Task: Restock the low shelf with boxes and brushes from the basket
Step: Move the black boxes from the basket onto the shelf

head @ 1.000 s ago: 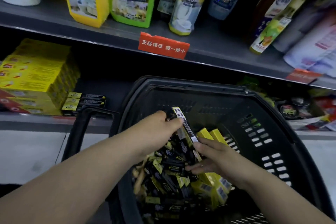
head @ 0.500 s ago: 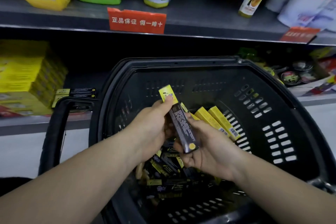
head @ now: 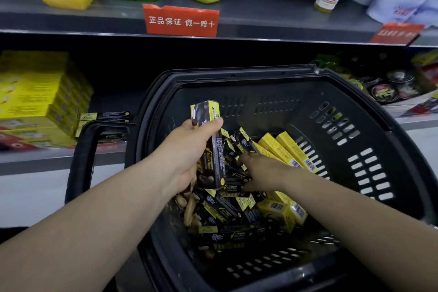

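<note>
The boxes [head: 209, 161] gathered so far stand upright in my left hand [head: 189, 152], which is clenched round them above the pile [head: 227, 211], I judge so they stack square for one trip. At three o'clock of them my right hand [head: 265, 173] is down in the pile, fingers on a black box, though I cannot tell if it grips. The basket [head: 355, 125] sits before the low shelf [head: 47, 159], where a shelved pair [head: 104, 117] at ten o'clock likely marks the spot.
</note>
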`<state>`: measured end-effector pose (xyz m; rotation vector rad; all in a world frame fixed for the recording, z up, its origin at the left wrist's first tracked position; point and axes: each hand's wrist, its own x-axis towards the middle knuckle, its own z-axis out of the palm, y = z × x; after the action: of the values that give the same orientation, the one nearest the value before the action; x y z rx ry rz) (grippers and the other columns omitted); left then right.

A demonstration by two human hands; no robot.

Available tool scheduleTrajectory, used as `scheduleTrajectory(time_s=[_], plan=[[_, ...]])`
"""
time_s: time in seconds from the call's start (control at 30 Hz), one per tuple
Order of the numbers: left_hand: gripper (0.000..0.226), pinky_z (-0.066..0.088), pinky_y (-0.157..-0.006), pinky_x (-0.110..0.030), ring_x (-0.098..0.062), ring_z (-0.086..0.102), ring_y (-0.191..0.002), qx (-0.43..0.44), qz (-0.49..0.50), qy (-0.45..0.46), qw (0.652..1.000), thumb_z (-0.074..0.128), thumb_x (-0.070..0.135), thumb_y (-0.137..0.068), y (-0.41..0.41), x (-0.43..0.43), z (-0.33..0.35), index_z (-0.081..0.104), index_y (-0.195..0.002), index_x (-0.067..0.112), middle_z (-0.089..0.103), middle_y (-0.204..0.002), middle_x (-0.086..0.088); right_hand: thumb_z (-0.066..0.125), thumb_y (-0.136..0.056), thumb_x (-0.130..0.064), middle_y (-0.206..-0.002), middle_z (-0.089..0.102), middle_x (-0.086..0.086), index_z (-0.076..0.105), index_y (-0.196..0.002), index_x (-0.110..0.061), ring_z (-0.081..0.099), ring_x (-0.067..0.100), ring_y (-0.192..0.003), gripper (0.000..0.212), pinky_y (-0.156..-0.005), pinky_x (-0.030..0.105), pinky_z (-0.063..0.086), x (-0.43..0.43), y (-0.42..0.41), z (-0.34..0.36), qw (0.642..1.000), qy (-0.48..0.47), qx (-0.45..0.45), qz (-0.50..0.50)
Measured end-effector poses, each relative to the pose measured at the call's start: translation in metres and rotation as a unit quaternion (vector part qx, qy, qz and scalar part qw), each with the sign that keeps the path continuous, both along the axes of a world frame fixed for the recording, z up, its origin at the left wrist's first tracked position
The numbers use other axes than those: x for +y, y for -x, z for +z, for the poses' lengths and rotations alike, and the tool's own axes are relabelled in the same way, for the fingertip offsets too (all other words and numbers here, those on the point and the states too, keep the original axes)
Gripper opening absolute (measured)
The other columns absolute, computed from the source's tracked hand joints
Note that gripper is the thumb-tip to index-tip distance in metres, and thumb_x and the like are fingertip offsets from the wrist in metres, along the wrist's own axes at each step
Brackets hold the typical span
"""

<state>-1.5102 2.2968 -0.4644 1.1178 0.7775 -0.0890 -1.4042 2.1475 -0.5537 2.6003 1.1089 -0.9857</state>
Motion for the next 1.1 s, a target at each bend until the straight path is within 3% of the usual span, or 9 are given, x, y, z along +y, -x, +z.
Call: scheduleTrajectory(time_s=[0.13,0.27,0.43,0.57,0.67,0.8,0.9,1.0,1.1], plan=[[0.04,0.038,-0.106,-0.047,-0.031,0.055,-0.117,0.005,0.022,-0.003,1.0,0.062,0.029,-0.088,-0.001,0.007,-0.001,0.054,-0.117,0.004,0.064,-0.108,-0.009,0.073,-0.08,-0.031,-0.129,0.043,0.01,0.046,-0.129,-0.016,0.056,0.031,-0.107,0.059,-0.083,0.037,0.05,0.009,0.005,-0.02,0.999,0.031,0.001,0.008],[0.033,0.032,-0.111,-0.047,-0.029,0.046,-0.128,0.001,0.042,-0.009,0.999,0.057,0.03,-0.091,-0.002,0.013,0.003,0.056,-0.111,0.004,0.056,-0.128,-0.015,0.07,-0.082,-0.026,-0.118,0.054,0.008,0.053,-0.118,-0.013,0.059,0.027,-0.099,0.042,-0.072,0.031,0.047,0.003,0.004,-0.015,0.999,0.02,-0.028,-0.003],[0.02,0.041,-0.104,-0.048,-0.024,0.06,-0.1,-0.003,0.06,0.013,0.998,0.054,0.028,-0.094,-0.004,0.013,0.0,0.055,-0.098,0.009,0.062,-0.087,-0.005,0.062,-0.088,-0.033,-0.094,0.06,0.007,0.037,-0.108,-0.016,0.053,0.02,-0.073,0.037,-0.059,0.028,0.038,-0.028,0.002,0.035,0.982,-0.119,-0.016,-0.149],[0.026,0.055,-0.077,-0.041,-0.019,0.063,-0.069,0.0,0.05,0.024,0.998,0.052,0.029,-0.095,-0.002,0.005,-0.002,0.056,-0.108,0.007,0.065,-0.074,-0.005,0.063,-0.087,-0.029,-0.085,0.062,0.021,0.032,-0.09,-0.029,0.059,0.033,-0.072,0.031,-0.067,0.045,0.048,-0.046,0.021,0.069,0.91,-0.289,0.112,-0.274],[0.031,0.053,-0.08,-0.041,-0.02,0.067,-0.071,-0.007,0.022,0.052,0.998,0.049,0.032,-0.096,0.0,-0.003,-0.002,0.058,-0.11,0.006,0.072,-0.069,-0.004,0.053,-0.093,-0.032,-0.078,0.055,0.001,0.03,-0.094,-0.037,0.05,0.009,-0.059,0.024,-0.059,0.03,0.046,-0.032,0.045,0.07,0.902,-0.347,0.134,-0.219],[0.031,0.056,-0.078,-0.038,-0.019,0.072,-0.075,-0.008,0.028,0.037,0.999,0.055,0.032,-0.093,0.003,-0.008,-0.002,0.061,-0.109,0.007,0.075,-0.084,-0.008,0.04,-0.097,-0.041,-0.098,0.06,-0.011,0.023,-0.127,-0.041,0.061,0.01,-0.084,0.035,-0.082,0.033,0.051,-0.009,0.06,0.062,0.881,-0.385,0.188,-0.199],[0.036,0.057,-0.064,-0.029,-0.015,0.071,-0.07,-0.017,0.007,-0.037,0.999,0.072,0.016,-0.079,0.009,-0.001,-0.002,0.058,-0.113,0.011,0.072,-0.092,-0.01,0.037,-0.092,-0.051,-0.107,0.06,-0.016,0.033,-0.122,-0.055,0.059,-0.001,-0.098,0.031,-0.093,0.027,0.048,-0.009,0.058,0.064,0.863,-0.398,0.251,-0.184],[0.079,0.051,-0.09,-0.041,-0.023,0.065,-0.102,-0.015,-0.012,-0.091,0.996,0.081,0.016,-0.058,0.01,0.014,0.01,0.048,-0.13,0.01,0.065,-0.115,-0.012,0.037,-0.099,-0.039,-0.113,0.062,-0.012,0.053,-0.111,-0.047,0.06,0.006,-0.102,0.022,-0.092,0.027,0.05,-0.011,0.047,0.064,0.874,-0.368,0.262,-0.179],[0.043,0.043,-0.101,-0.046,-0.025,0.063,-0.102,-0.05,0.02,-0.087,0.995,0.075,0.006,-0.068,0.006,0.032,0.018,0.058,-0.107,0.012,0.068,-0.104,-0.01,0.046,-0.098,-0.027,-0.111,0.062,0.002,0.06,-0.112,-0.026,0.059,0.024,-0.101,0.019,-0.087,0.032,0.048,-0.001,0.033,0.047,0.939,-0.228,0.21,-0.147]])
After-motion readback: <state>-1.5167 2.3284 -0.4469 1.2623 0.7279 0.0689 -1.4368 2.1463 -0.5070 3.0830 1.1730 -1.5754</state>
